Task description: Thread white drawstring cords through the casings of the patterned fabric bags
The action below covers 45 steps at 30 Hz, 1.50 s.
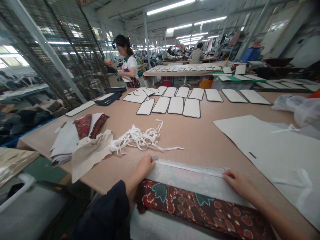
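Note:
A clear plastic zipper bag [190, 178] lies at the near edge of the brown table [200, 136], over a dark red floral fabric piece [200, 208]. My left hand [145, 165] pinches the bag's left top corner by the zipper pull. My right hand [237, 181] pinches the right end of the zipper strip. Both hands have their fingers closed on the bag's upper edge.
A tangle of white strips [140, 137] and a pile of cloth and paper pieces [77, 138] lie to the left. A large white sheet [272, 150] lies right. Rows of white padded panels [175, 105] sit farther back. A person [127, 65] stands at the table's far left.

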Tool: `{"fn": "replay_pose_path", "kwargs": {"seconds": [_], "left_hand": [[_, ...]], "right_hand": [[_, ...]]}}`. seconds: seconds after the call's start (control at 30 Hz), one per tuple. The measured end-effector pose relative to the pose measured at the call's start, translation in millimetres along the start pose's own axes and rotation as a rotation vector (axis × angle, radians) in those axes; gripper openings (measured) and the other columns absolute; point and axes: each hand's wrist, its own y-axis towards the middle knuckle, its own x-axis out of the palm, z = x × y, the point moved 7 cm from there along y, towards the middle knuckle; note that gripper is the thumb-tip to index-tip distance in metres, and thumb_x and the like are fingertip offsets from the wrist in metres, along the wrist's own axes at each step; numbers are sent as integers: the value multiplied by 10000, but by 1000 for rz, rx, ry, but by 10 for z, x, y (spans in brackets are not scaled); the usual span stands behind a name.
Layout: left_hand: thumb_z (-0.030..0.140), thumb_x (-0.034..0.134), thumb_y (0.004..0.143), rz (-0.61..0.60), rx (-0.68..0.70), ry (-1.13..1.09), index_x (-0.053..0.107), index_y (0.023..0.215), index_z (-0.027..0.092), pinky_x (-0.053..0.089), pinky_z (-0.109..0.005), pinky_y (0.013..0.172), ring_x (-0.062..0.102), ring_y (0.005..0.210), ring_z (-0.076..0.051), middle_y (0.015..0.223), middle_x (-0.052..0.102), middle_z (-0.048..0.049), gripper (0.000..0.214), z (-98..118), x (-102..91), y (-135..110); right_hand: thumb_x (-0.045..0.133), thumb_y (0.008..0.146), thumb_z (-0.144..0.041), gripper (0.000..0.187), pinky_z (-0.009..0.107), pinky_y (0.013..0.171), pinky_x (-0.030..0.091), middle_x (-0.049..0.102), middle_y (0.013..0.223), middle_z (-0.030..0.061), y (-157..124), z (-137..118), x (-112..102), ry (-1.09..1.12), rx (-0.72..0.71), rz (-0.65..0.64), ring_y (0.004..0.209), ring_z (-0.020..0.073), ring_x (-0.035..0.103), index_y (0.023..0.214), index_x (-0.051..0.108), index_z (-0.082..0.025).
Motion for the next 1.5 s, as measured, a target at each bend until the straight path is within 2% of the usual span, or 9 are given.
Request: {"fn": "replay_pose_path", "kwargs": {"seconds": [0.1,0.2,0.33,0.43,0.57,0.87,1.03,1.2,1.5], "left_hand": [[188,461,793,89,82,170,559,826,142,366,-244,650,529,760,-160,824,577,-51,113,118,-83,-78],[139,420,820,189,328,391,555,890,136,366,-315,765,501,884,-208,930,555,-89,151,377,-158,-198],[72,373,825,75,558,593,595,848,104,348,-381,812,507,861,-238,875,569,-122,225,618,-67,-315],[39,360,815,20,573,672,578,1036,73,359,-383,787,530,834,-240,874,582,-157,312,700,-6,-352],[28,352,818,-56,562,828,335,1331,245,374,-375,727,565,796,-244,855,606,-141,557,790,111,-394],[26,341,824,-144,533,885,351,1321,293,376,-399,704,582,763,-269,812,623,-139,564,943,117,-359],[48,386,807,-1,662,841,533,1178,206,335,-453,833,481,1010,-295,1157,506,-180,429,1152,58,-390],[-7,330,779,-90,716,792,631,943,81,398,-373,741,520,872,-260,943,568,-166,354,1273,256,-434],[16,334,790,-54,654,776,407,1283,203,409,-343,644,550,740,-235,829,553,-123,532,1321,402,-417]], "right_hand": [[402,750,-325,221,257,595,377,645,681,38,-16,-47,-31,-23,-8,25,663,188,580,702,573,-192],[404,762,-300,209,244,586,365,637,666,42,-29,-113,-79,-37,-9,30,655,177,574,670,549,-180],[417,778,-278,201,223,534,331,604,585,24,-18,-163,-147,-53,54,6,580,150,548,668,543,-166],[434,771,-242,183,212,523,311,577,542,12,2,-196,-190,-72,87,2,546,130,527,660,550,-154],[462,742,-216,161,206,513,299,588,557,21,16,-229,-228,-77,130,-4,542,118,519,666,582,-139],[474,728,-169,156,193,472,304,604,546,32,31,-300,-264,-114,163,-100,479,104,513,714,623,-124],[488,713,-168,140,197,497,324,631,617,58,50,-331,-295,-178,130,-92,572,132,560,691,619,-125],[512,716,-238,153,190,469,328,617,611,59,19,-163,-348,-144,150,-56,552,132,557,736,603,-116],[474,718,-195,145,190,438,369,562,494,30,13,-33,-287,-15,225,-139,440,121,525,694,594,-116]]}}
